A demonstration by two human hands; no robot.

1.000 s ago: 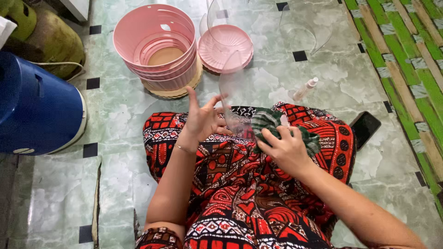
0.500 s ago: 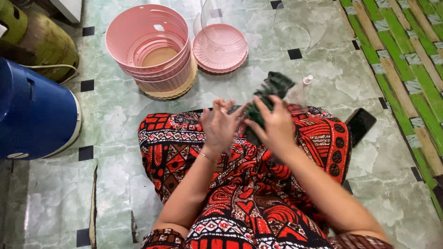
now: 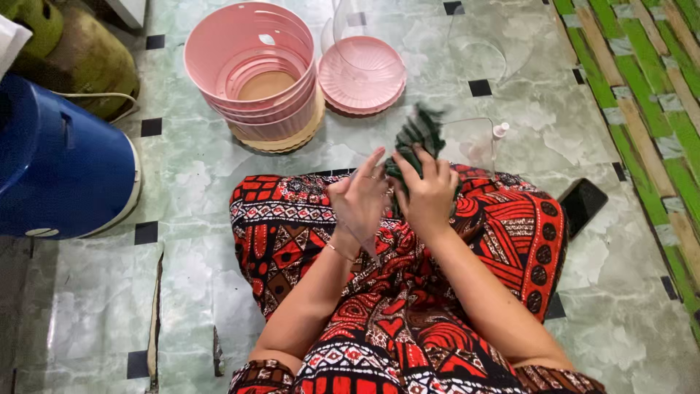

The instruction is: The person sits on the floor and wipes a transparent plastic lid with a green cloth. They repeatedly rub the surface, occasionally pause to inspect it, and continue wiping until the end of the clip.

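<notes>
In the head view, the person sits on a pale green marble-like tile floor (image 3: 182, 182) with small black squares. The right hand (image 3: 430, 186) presses a green checked cloth (image 3: 419, 138) against a clear curved plastic sheet (image 3: 470, 142) above the lap. The left hand (image 3: 361, 197), fingers straight and together, steadies the sheet's edge. Pink tubs (image 3: 251, 73), a blue barrel (image 3: 62, 164) and a green striped mat (image 3: 642, 87) surround them.
</notes>
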